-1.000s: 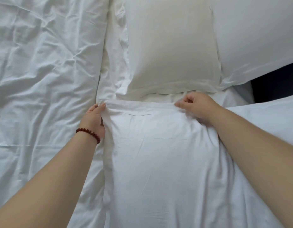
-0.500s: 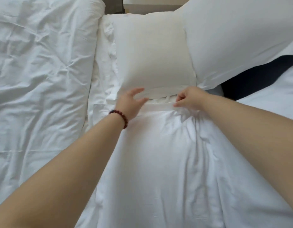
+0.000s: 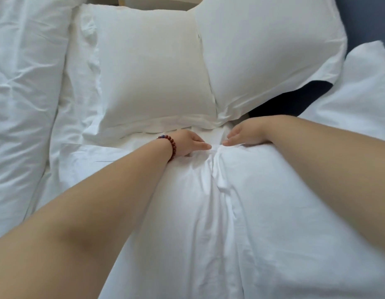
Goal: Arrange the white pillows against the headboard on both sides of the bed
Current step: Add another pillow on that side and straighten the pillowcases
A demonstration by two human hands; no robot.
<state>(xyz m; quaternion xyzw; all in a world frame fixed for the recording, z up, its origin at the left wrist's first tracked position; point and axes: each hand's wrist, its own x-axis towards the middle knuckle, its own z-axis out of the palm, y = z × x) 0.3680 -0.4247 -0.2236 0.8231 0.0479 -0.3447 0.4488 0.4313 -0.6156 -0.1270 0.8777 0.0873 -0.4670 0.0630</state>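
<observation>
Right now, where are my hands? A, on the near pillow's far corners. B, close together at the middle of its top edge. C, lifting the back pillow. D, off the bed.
B: the left hand and right hand rest nearly fingertip to fingertip on the near pillow, fabric bunched between them.

bare forearms, no sleeves — dark red bead bracelet (image 3: 171,145) on the left wrist.
</observation>
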